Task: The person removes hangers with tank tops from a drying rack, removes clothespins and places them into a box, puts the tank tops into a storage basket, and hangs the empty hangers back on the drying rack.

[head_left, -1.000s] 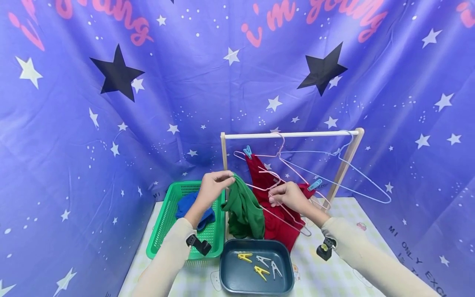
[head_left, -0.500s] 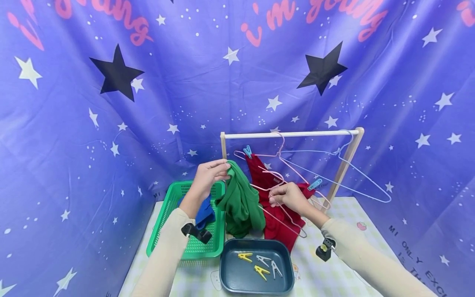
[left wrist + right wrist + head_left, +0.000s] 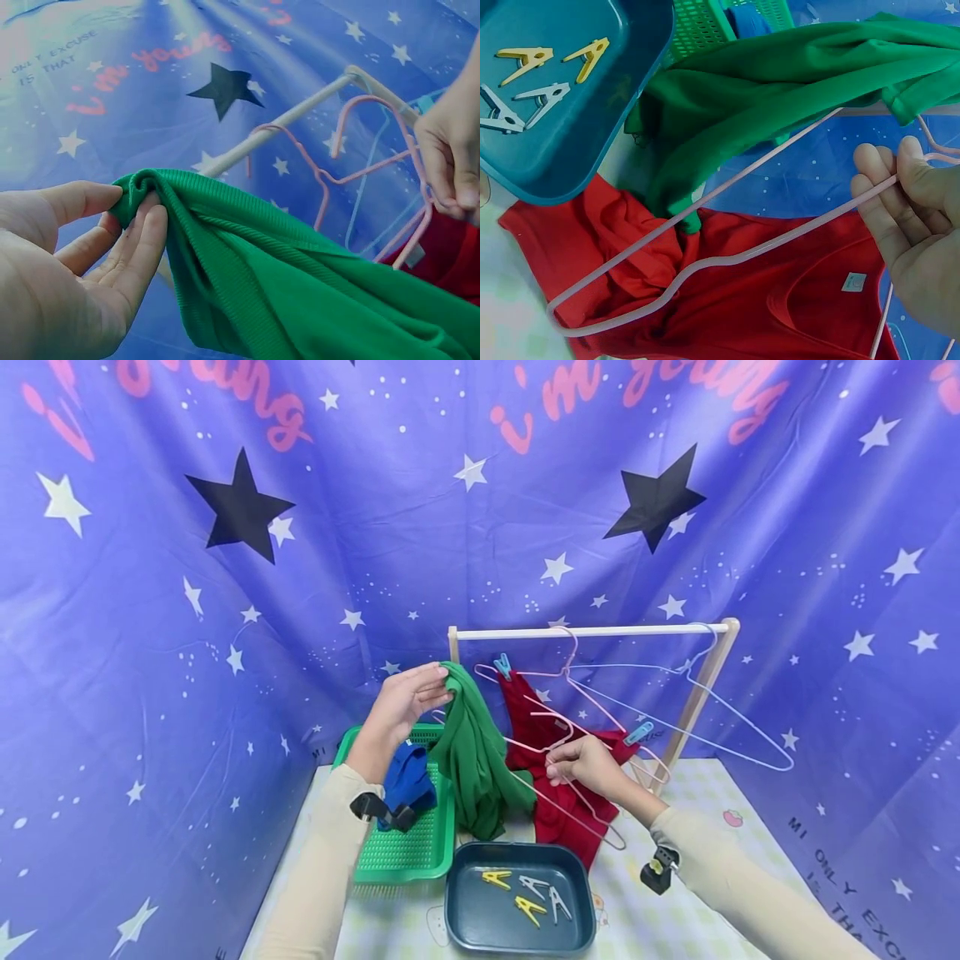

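In the head view my left hand (image 3: 401, 706) pinches the top of a green garment (image 3: 476, 768). A ribbed edge of that garment is bunched between thumb and fingers in the left wrist view. My right hand (image 3: 588, 766) pinches a pink wire hanger (image 3: 720, 260) near its neck. One arm of this hanger runs into the green cloth, which hides most of that side; its other end sticks out bare. Behind it a red garment (image 3: 735, 300) hangs from another pink hanger (image 3: 304, 154), fixed by light blue clothespins (image 3: 639, 732).
The rack's white rail (image 3: 630, 632) carries a blue hanger (image 3: 686, 668) on the right. A dark tray (image 3: 480, 931) in front holds several yellow and grey clothespins. On the left, a green basket (image 3: 405, 864) holds blue cloth (image 3: 411, 781).
My left hand has moved left and up, drawing the green garment's top with it, so the cloth hangs longer and further left. My right hand and its hanger have barely moved.
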Demonstrator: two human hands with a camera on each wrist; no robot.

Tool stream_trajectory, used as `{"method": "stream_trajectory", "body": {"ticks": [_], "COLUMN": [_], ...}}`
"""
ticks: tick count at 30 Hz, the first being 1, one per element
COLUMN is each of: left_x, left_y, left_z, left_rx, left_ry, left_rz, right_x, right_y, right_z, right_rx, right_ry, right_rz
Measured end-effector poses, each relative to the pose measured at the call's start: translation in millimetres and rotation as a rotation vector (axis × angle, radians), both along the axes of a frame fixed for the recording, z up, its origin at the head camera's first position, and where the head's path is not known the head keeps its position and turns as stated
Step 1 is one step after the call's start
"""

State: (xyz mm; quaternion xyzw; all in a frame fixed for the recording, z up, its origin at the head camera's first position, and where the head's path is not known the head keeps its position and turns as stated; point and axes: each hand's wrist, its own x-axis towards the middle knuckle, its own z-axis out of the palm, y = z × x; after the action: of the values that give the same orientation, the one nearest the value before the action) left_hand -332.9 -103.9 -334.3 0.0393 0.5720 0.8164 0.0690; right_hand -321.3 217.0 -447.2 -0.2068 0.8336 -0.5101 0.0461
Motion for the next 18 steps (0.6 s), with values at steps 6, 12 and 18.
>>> {"method": "stream_trajectory", "body": {"ticks": [6, 12, 18], "left_x": [-0.3, 1.1, 4.2], "left_y": [-3, -6, -11], "left_z": [23.7, 59.9, 96.6], "left_rx": [0.137, 0.281, 0.343], "left_ry": [0.029, 0.073, 0.138], "left_rz": [0.003, 0.022, 0.050], "right_x": [-1.3, 0.4, 2.1], "right_y": [-2, -5, -6], "right_z": [-2.1, -8.3, -13.8], "right_rx": [0.018, 0.052, 0.059], "right_ry": [0.022, 0.029, 0.018], "right_rz": [0.000, 0.016, 0.034]}}
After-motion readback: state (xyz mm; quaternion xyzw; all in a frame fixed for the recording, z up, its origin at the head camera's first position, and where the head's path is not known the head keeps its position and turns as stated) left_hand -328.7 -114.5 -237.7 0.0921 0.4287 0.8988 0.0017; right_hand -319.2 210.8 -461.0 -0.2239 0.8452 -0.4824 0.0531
